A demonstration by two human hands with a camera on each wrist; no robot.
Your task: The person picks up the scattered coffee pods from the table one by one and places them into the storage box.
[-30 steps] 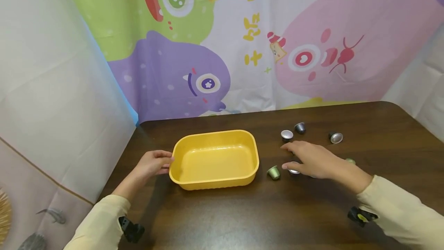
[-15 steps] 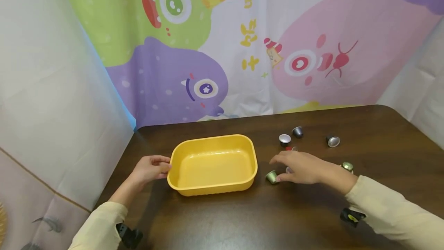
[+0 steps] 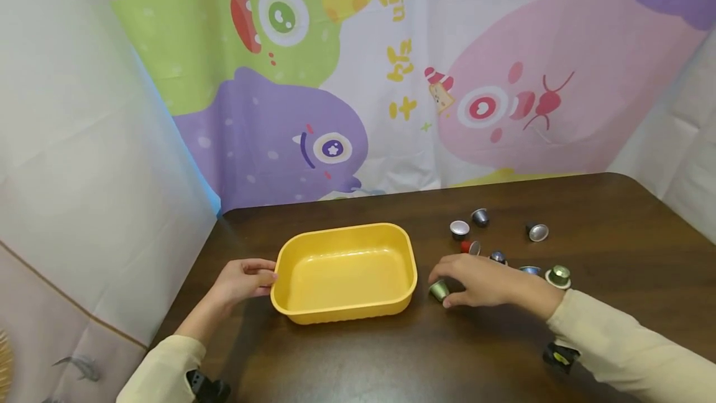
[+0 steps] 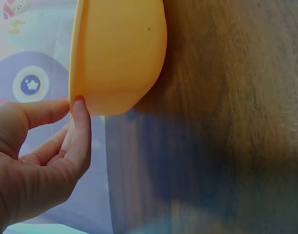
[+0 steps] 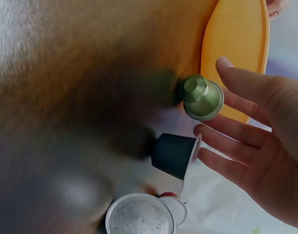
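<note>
Yellow tub (image 3: pixel 344 313) steadied; hands reach green capsule (image 3: pixel 439 290).

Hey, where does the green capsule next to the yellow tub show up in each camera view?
Head: the green capsule lies at lower centre-right, between the yellow tub and the right hand.
Left wrist: not in it; only the tub's end and the left hand show.
Right wrist: upper right of centre, by the fingers.
Shared landmark: the yellow tub.
</note>
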